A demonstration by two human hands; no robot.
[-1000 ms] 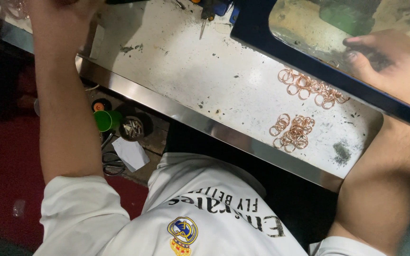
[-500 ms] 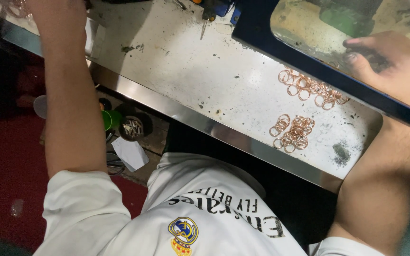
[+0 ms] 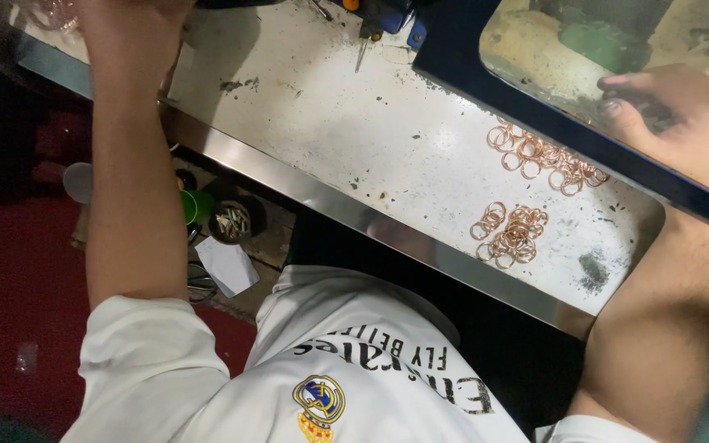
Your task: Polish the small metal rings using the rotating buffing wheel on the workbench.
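Note:
My left arm reaches up the left side, and my left hand point(image 3: 129, 16) is cut off by the top edge, over the back of the white worn bench top point(image 3: 354, 123). My right hand point(image 3: 683, 115) rests inside a blue-framed opening point(image 3: 535, 115) at the top right, with its fingers curled on a small dark thing point(image 3: 650, 111). Two heaps of copper rings lie on the bench: one point(image 3: 543, 156) just below the blue frame, the other point(image 3: 510, 234) nearer the bench's metal front edge point(image 3: 354, 217).
Small tools, one of them a screwdriver point(image 3: 364, 45), lie at the back of the bench. Under the bench on the red floor stand a green cup point(image 3: 198, 205), a round tin of small parts point(image 3: 231, 221) and a white paper point(image 3: 227, 267). My white shirt fills the bottom.
My left forearm has shifted a little to the right and now covers part of the green cup. My right hand and the ring heaps have stayed put.

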